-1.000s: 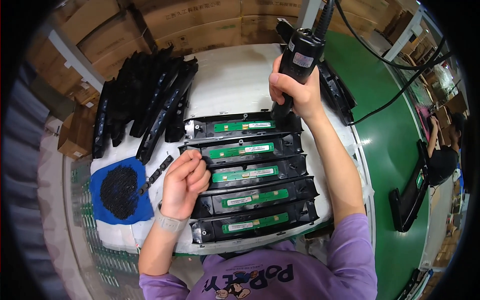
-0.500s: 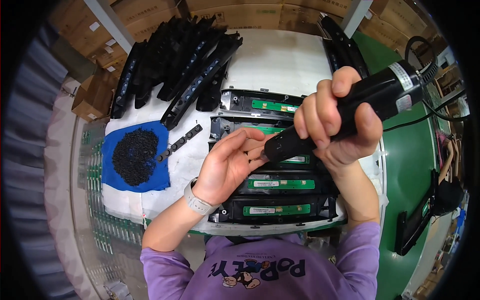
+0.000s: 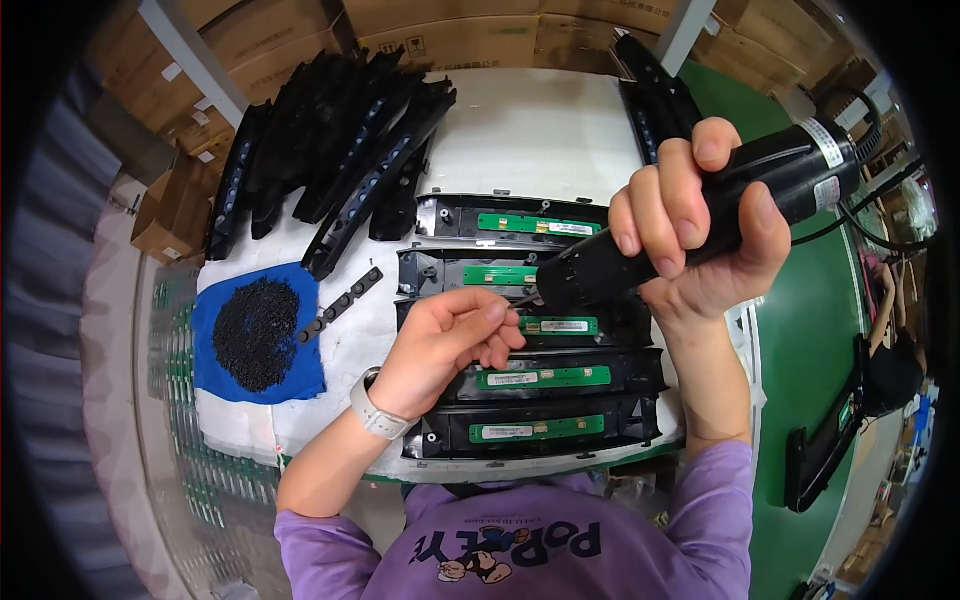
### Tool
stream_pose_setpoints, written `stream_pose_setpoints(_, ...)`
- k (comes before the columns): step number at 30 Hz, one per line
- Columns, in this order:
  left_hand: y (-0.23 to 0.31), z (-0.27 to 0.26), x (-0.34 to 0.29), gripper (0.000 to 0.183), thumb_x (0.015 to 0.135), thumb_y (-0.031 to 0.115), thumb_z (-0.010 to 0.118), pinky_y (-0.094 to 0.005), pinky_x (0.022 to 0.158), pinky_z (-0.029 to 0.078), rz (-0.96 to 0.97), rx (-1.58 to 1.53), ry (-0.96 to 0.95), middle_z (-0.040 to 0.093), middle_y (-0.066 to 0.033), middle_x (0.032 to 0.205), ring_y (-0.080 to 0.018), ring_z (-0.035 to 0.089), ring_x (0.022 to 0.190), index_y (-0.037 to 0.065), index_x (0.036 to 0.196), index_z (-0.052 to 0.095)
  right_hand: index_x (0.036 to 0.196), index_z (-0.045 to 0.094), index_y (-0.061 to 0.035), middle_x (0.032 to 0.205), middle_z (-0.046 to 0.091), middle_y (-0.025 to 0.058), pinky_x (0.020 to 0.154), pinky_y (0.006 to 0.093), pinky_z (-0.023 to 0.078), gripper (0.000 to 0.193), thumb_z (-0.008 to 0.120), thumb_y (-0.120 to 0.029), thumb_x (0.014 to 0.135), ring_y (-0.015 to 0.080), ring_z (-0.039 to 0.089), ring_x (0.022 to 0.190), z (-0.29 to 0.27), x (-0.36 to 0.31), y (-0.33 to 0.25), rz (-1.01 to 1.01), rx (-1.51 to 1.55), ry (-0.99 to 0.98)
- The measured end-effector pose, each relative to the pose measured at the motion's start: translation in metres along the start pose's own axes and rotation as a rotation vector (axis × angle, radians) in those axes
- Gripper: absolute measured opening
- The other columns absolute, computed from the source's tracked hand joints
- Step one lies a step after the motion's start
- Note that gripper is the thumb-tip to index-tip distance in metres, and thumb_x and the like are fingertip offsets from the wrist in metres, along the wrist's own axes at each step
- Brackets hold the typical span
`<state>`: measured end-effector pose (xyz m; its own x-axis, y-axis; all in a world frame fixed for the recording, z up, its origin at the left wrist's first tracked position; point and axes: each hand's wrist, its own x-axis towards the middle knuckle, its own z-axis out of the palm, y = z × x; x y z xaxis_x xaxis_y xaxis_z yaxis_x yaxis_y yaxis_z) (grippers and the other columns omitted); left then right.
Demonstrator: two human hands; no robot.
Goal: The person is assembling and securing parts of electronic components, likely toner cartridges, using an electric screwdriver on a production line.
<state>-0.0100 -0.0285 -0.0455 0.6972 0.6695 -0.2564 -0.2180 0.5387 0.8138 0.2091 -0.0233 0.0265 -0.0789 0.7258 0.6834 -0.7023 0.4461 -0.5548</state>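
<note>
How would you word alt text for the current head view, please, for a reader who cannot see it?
A right hand grips a black corded driver, its bit by the left hand, above five black panels bearing green boards. At left, small black pieces lie heaped on a blue cloth.

This was an assembly workshop. Cartons (image 3: 460,40) stood stacked beyond the far edge of the worktable (image 3: 530,130), and black housings (image 3: 635,372) bearing green circuit boards (image 3: 545,377) lay side by side toward its near edge.
</note>
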Motion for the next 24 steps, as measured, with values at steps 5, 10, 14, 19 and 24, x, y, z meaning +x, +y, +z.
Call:
stream_pose_setpoints(5, -0.001, -0.001, 0.002, 0.014, 0.092, 0.011, 0.055, -0.0219, 0.063, 0.047, 0.045, -0.008, 0.005, 0.065, -0.01, 0.086, -0.0098, 0.057, 0.067, -0.001, 0.097, 0.06, 0.105, 0.046, -0.0061, 0.066, 0.049, 0.001, 0.058, 0.0314, 0.044, 0.033, 0.052, -0.034, 0.089, 0.0118, 0.046, 0.048, 0.0, 0.0, 0.0, 0.035, -0.007, -0.031)
stream_pose_setpoints(10, -0.001, -0.005, 0.002, 0.013, 0.089, 0.008, 0.059, -0.0205, 0.057, 0.044, 0.079, 0.015, -0.026, 0.066, -0.0106, 0.084, -0.0084, 0.054, 0.061, -0.001, 0.098, 0.061, 0.102, 0.048, -0.0046, 0.061, 0.048, 0.0035, 0.047, 0.0328, 0.042, 0.03, 0.05, -0.03, 0.086, 0.0141, 0.043, 0.041, 0.006, 0.002, 0.003, 0.01, 0.067, 0.091)
stream_pose_setpoints(14, -0.003, -0.006, 0.003, 0.011, 0.087, 0.006, 0.061, -0.0193, 0.055, 0.043, 0.119, 0.072, -0.023, 0.067, -0.0109, 0.085, -0.0066, 0.053, 0.058, -0.001, 0.096, 0.062, 0.102, 0.048, -0.0044, 0.06, 0.048, 0.0036, 0.047, 0.0329, 0.042, 0.03, 0.049, -0.03, 0.086, 0.0142, 0.043, 0.041, 0.007, 0.002, 0.002, 0.011, 0.07, 0.086)
stream_pose_setpoints(19, -0.002, -0.005, 0.001, 0.012, 0.084, 0.001, 0.063, -0.0172, 0.055, 0.045, 0.148, 0.191, -0.001, 0.068, -0.0112, 0.086, -0.0055, 0.056, 0.062, -0.002, 0.096, 0.063, 0.105, 0.046, -0.0067, 0.065, 0.048, 0.0005, 0.057, 0.031, 0.044, 0.033, 0.052, -0.035, 0.088, 0.0117, 0.046, 0.047, 0.004, 0.0, -0.004, 0.081, 0.043, -0.034)
stream_pose_setpoints(24, -0.003, -0.004, 0.001, 0.013, 0.084, -0.001, 0.063, -0.0167, 0.055, 0.046, 0.165, 0.291, 0.012, 0.068, -0.0109, 0.086, -0.0049, 0.057, 0.065, -0.004, 0.096, 0.062, 0.102, 0.048, -0.0053, 0.062, 0.047, 0.0027, 0.052, 0.0323, 0.043, 0.029, 0.05, -0.03, 0.087, 0.0132, 0.044, 0.044, 0.015, 0.0, -0.003, 0.093, 0.014, 0.112)
